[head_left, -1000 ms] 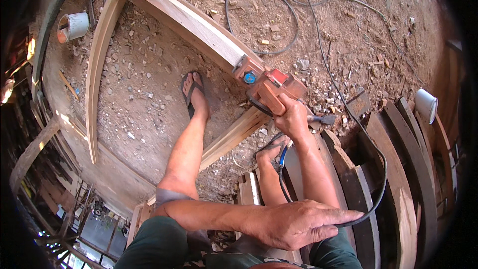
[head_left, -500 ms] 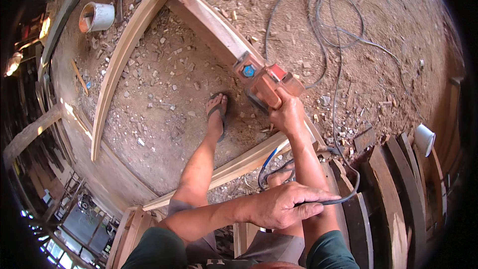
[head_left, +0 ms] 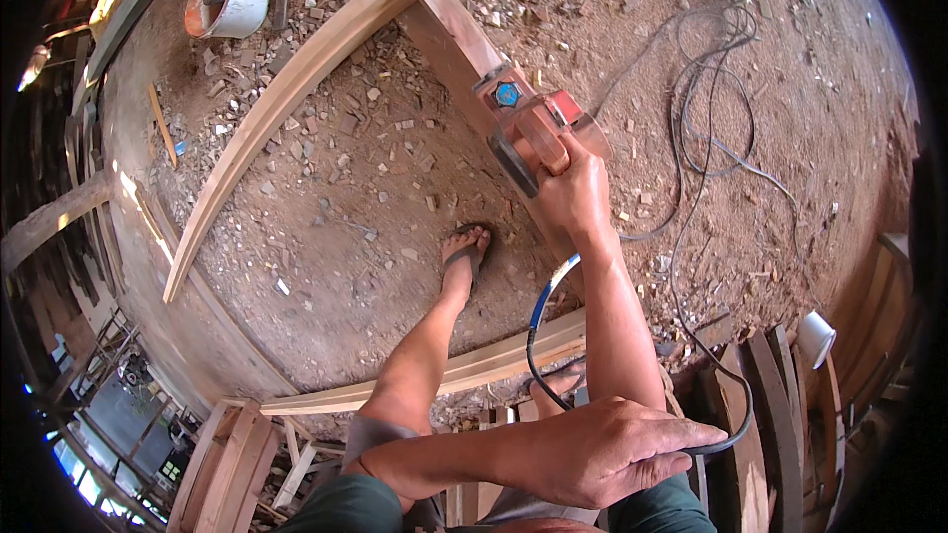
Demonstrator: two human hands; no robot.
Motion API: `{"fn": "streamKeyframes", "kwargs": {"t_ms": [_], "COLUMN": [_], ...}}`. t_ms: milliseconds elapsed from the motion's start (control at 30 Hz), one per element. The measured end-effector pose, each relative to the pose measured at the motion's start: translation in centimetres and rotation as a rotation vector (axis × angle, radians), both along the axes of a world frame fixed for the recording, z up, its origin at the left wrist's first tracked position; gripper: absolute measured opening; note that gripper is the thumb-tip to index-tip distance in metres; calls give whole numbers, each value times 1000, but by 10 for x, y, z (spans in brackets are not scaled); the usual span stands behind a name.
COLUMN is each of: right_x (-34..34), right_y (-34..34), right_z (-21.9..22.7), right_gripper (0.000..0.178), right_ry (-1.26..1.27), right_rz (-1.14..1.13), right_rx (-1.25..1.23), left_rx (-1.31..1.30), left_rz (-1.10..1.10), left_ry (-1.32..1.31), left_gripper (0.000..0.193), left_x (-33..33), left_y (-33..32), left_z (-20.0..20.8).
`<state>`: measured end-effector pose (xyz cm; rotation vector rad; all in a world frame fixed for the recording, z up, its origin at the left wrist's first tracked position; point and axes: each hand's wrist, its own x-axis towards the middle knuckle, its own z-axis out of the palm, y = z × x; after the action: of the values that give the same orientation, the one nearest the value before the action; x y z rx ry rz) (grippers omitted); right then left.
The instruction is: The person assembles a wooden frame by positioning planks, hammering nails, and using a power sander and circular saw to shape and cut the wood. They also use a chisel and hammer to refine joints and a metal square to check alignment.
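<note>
Planing the curved frame rail (head_left: 444, 15): that's the step in hand. The rail's long axis runs from far-centre toward near-right, and your electric planer (head_left: 533, 133) sits on it, nose pointing far-left along that line. Your right hand (head_left: 575, 197) is clamped on its handle; your left hand (head_left: 612, 454) grips the black cable (head_left: 726, 439). Next stroke probably needs cable slack.

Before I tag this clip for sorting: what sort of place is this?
Probably an open-air carpentry yard. The right hand grips an orange corded power planer on a long pale wooden beam; a curved wooden plank lies on the chip-strewn dirt ground.
</note>
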<state>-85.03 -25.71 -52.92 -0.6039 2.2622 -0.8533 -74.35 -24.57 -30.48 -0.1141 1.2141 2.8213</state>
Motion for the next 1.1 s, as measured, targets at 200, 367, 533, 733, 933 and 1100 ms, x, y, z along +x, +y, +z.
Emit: {"fn": "streamKeyframes", "kwargs": {"t_ms": [200,367,533,733,933,1100], "right_x": [-21,-32,-37,-46,-52,-58], "right_y": [-73,-119,-163,-215,-250,-289], "right_z": [3,1,0,-10,-14,-23], "right_gripper": [43,48,52,49,37,35], "right_ry": [-81,-33,-48,1,-24,51], "right_rz": [-7,26,50,74,80,114], "right_rx": [44,45,65,19,-36,-30], "left_rx": [-83,-101,-76,-29,-70,-96], "left_rz": [77,136,157,146,218,292], "left_ry": [-9,-1,-26,-81,-47,-30], "left_gripper": [40,43,42,41,40,42], "left_x": [-1,-5,-9,-13,-16,-16], "left_y": [-48,-86,-119,-155,-179,-190], "left_z": [0,0,-1,-3,-9,-12]}}
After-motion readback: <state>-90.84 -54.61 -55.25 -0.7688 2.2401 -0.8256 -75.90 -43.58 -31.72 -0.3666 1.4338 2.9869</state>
